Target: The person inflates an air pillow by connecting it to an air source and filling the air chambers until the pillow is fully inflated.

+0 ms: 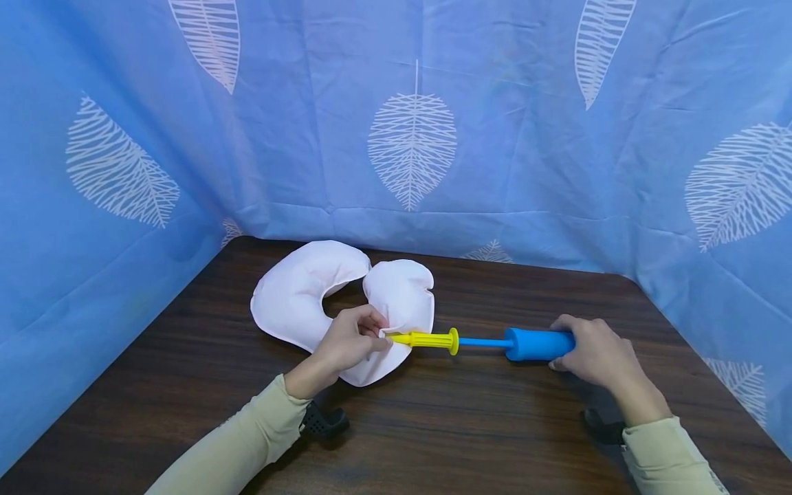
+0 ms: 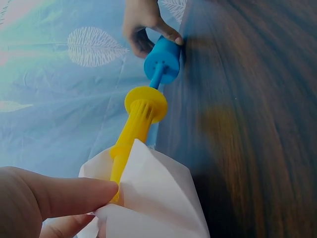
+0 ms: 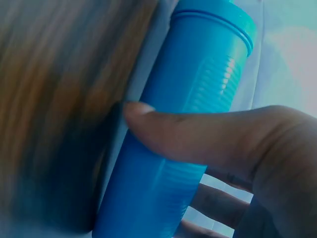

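On the left of the dark wood-grain counter (image 1: 482, 426) lies a pale, curved pillow (image 1: 287, 302), puffed and creased. The left hand (image 1: 346, 340) pinches the pillow's near right part between thumb and fingers, at the tip of a ribbed yellow nozzle (image 1: 433, 340). Rightward, a slim blue rod (image 1: 485, 342) joins the nozzle to a blue cylinder (image 1: 532, 345); the right hand (image 1: 600, 352) grasps the cylinder's right end, thumb across it.

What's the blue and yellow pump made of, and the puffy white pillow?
The blue part looks like hard, slightly shiny plastic: light glints on its ridges. The yellow part seems smooth plastic too, with moulded ribs. The white pillow looks matte, thin and bendy, maybe vinyl or cloth: it creases and has flat seamed edges.
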The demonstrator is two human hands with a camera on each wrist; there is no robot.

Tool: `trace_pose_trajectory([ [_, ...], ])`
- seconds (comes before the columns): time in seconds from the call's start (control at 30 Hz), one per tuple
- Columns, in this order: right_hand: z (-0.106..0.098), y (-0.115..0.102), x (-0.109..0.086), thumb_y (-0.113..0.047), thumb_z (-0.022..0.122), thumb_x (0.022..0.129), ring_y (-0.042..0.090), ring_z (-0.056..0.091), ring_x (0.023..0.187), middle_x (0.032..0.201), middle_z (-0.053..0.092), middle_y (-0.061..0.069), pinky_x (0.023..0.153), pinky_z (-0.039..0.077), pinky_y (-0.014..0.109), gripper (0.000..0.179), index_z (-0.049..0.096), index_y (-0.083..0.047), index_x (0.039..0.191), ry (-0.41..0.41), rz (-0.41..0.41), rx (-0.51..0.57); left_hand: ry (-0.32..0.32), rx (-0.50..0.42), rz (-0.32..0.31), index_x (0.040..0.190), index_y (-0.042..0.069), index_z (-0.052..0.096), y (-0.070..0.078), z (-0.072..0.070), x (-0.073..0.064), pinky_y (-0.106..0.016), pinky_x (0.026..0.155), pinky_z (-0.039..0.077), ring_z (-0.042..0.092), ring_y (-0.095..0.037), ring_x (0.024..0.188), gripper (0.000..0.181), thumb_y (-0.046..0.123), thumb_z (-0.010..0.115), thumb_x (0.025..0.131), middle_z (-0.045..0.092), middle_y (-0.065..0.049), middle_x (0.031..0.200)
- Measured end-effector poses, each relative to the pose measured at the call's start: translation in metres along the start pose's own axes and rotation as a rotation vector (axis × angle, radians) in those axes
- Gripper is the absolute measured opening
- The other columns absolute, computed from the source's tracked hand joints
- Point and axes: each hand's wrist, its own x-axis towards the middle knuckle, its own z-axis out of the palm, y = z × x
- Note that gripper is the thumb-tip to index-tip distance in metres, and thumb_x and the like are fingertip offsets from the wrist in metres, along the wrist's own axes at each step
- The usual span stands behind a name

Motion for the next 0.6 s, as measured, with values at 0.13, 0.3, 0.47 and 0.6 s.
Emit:
trace_pose_trajectory([
  [0.13, 0.006, -0.024, 0.0, -0.029, 0.094, 0.08, 0.053, 0.063, 0.11, 0.126, 0.068, 0.034, 0.074, 0.054, 0.068, 0.061, 0.071, -0.004, 0.131, 0.021, -0.057, 0.002, 0.004, -0.004, 0.0, 0.101, 0.006, 0.073, 0.001, 0.0, 0.0, -0.026, 0.069, 0.05, 0.058, -0.021, 0.086, 0.016, 0.0, 0.079, 0.088, 0.065, -0.009, 0.095],
  [0.3, 0.01, -0.05, -0.003, -0.036, 0.094, 0.082, 0.047, 0.064, 0.11, 0.126, 0.07, 0.029, 0.08, 0.055, 0.063, 0.062, 0.074, -0.009, 0.133, -0.003, -0.124, 0.06, 0.015, -0.004, 0.007, 0.101, 0.007, 0.075, 0.002, 0.001, 0.0, -0.027, 0.069, 0.05, 0.059, -0.021, 0.086, 0.016, 0.0, 0.08, 0.087, 0.066, -0.008, 0.094],
  [0.47, 0.01, -0.06, -0.004, -0.033, 0.094, 0.082, 0.045, 0.064, 0.112, 0.13, 0.071, 0.026, 0.084, 0.054, 0.064, 0.059, 0.074, -0.012, 0.134, -0.026, -0.148, 0.118, 0.016, 0.005, 0.011, 0.101, 0.008, 0.075, 0.005, 0.001, 0.0, -0.027, 0.067, 0.05, 0.059, -0.021, 0.086, 0.017, -0.001, 0.08, 0.087, 0.066, -0.008, 0.093],
  [0.6, 0.01, -0.06, -0.003, -0.033, 0.095, 0.081, 0.046, 0.065, 0.114, 0.132, 0.071, 0.027, 0.084, 0.055, 0.065, 0.059, 0.075, -0.014, 0.134, -0.022, -0.131, 0.115, 0.004, -0.012, 0.009, 0.101, 0.007, 0.075, 0.006, -0.001, -0.001, -0.027, 0.065, 0.049, 0.059, -0.021, 0.085, 0.017, -0.001, 0.08, 0.087, 0.065, -0.009, 0.093],
])
